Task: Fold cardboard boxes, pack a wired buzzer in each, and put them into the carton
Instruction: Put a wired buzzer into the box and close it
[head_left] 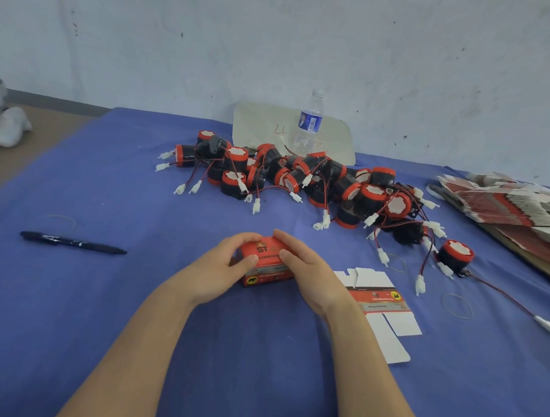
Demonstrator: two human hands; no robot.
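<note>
While left hand (230, 265) and right hand (307, 268) grasp the folded red box (267, 270) between them at mid-table, fingers curled over it, a flat box blank (382, 300) lies at its 4 o'clock, buzzers (301, 177) heaped farther at 12 o'clock.

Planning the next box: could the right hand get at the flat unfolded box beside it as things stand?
Probably yes, once it lets go: the right hand holds the folded red box with the left hand, and the flat unfolded box lies uncovered right beside its wrist.
</note>
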